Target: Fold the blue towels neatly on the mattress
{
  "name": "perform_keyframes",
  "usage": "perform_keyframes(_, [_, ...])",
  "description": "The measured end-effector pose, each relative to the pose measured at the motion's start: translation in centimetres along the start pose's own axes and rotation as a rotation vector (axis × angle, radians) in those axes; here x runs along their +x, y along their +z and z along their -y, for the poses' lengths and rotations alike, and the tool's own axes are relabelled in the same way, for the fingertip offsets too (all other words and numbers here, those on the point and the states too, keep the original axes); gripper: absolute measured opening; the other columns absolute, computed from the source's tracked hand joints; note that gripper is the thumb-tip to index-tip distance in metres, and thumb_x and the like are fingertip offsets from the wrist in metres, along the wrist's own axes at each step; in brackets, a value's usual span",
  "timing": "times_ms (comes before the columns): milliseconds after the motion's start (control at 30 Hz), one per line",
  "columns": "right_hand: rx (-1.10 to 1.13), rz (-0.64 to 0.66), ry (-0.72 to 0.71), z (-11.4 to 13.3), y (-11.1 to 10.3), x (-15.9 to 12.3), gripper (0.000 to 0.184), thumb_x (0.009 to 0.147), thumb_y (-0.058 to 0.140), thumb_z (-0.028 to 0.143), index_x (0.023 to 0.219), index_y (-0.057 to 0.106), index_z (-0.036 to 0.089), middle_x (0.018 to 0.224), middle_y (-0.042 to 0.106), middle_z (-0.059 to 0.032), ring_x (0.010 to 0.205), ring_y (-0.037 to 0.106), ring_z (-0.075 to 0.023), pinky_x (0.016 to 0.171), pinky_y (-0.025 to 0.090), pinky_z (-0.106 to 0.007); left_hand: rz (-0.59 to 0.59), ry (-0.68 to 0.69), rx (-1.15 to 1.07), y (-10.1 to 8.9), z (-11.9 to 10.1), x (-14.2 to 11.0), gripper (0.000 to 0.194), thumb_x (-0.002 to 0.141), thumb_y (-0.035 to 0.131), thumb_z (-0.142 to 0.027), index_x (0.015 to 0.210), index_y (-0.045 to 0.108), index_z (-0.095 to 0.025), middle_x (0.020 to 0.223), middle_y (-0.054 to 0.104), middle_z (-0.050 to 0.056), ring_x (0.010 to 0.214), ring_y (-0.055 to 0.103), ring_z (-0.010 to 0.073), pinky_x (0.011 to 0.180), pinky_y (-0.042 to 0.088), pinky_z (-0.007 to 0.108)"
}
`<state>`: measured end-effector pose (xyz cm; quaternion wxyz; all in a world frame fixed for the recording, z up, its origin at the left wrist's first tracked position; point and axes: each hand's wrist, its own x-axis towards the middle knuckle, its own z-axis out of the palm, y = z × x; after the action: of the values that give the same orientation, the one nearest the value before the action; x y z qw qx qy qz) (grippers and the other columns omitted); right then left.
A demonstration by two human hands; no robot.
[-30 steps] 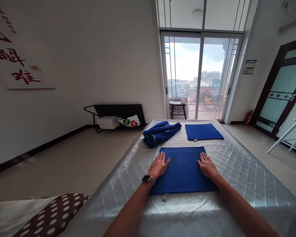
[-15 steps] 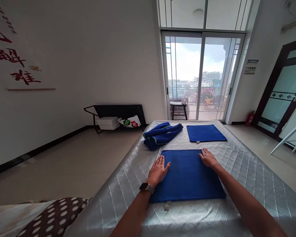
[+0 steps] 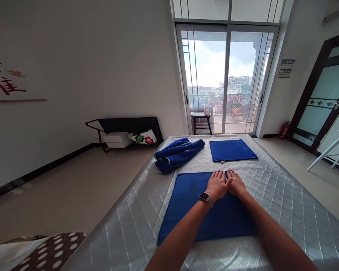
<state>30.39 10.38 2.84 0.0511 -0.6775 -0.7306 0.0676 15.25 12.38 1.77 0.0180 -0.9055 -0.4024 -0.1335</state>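
Blue near cloth (image 3: 185, 199) lay flat on the silver cover (image 3: 127, 222), head view. Left hand (image 3: 217, 185) and right hand (image 3: 236, 183) rested together at its far edge, toward the right, fingers straight, grasping nothing. Judged risk: uneven sideways pressure could have creased or skidded it.

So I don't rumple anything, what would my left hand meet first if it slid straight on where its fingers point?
Likely the near edge of the farther flat blue cloth, across a strip of silver quilted cover from your left hand; depth is unclear.
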Motion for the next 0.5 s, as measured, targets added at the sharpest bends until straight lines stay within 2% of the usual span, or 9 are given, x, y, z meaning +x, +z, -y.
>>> perform_keyframes(67, [-0.025,-0.005,-0.016,-0.2,0.1,-0.1,0.062,0.102,0.027,0.029,0.161,0.026,0.008,0.167,0.027,-0.0113,0.156,0.017,-0.0197,0.125,0.015,-0.034,-0.005,0.0,-0.012,0.9,-0.8,1.4,0.041,0.097,0.063,-0.042,0.133,0.058,-0.022,0.139,0.058,0.01,0.118,0.061,0.0261,0.099,0.053,0.051])
perform_keyframes(133, [-0.044,-0.013,-0.024,-0.3,0.1,-0.1,0.062,0.102,0.027,0.029,0.161,0.026,0.008,0.166,0.028,-0.0114,0.156,0.018,-0.0198,0.125,0.016,-0.034,-0.013,-0.029,-0.023,1.5,-0.6,1.6,0.038,0.097,0.063,-0.04,0.13,0.06,-0.021,0.134,0.06,0.01,0.113,0.063,0.0245,0.095,0.055,0.048])
perform_keyframes(233, [-0.054,-0.018,-0.017,-0.1,-0.1,0.0,0.065,0.104,0.023,0.037,0.159,0.027,0.004,0.166,0.027,-0.0145,0.156,0.017,-0.0212,0.125,0.016,-0.037,-0.017,-0.099,-0.035,1.6,1.0,0.2,0.039,0.097,0.064,-0.04,0.13,0.06,-0.021,0.135,0.06,0.01,0.114,0.062,0.0248,0.096,0.055,0.048])
perform_keyframes(300, [-0.049,-0.016,-0.01,0.1,-0.2,0.1,0.066,0.104,0.021,0.039,0.159,0.026,0.002,0.166,0.025,-0.0152,0.156,0.017,-0.0214,0.125,0.016,-0.038,-0.014,-0.156,-0.037,1.2,2.7,-1.5,0.044,0.097,0.062,-0.044,0.135,0.057,-0.022,0.141,0.057,0.011,0.121,0.06,0.0275,0.102,0.051,0.053])
perform_keyframes(400, [-0.038,-0.007,-0.005,0.1,-0.4,0.2,0.066,0.104,0.02,0.039,0.16,0.025,0.003,0.167,0.023,-0.0136,0.156,0.015,-0.02,0.125,0.016,-0.038,0.007,-0.299,-0.034,-0.1,6.0,-4.8,0.059,0.102,0.041,-0.058,0.147,0.05,-0.021,0.155,0.049,0.015,0.142,0.045,0.032,0.117,0.036,0.055])
perform_keyframes(500, [-0.038,0.006,-0.002,0.0,-0.5,0.2,0.066,0.104,0.02,0.04,0.16,0.024,0.004,0.167,0.023,-0.0125,0.156,0.015,-0.0196,0.126,0.014,-0.036,0.036,-0.502,-0.033,-1.9,9.3,-8.5,0.076,0.102,0.016,-0.065,0.154,0.042,-0.016,0.161,0.039,0.014,0.151,0.031,0.0292,0.124,0.026,0.049])
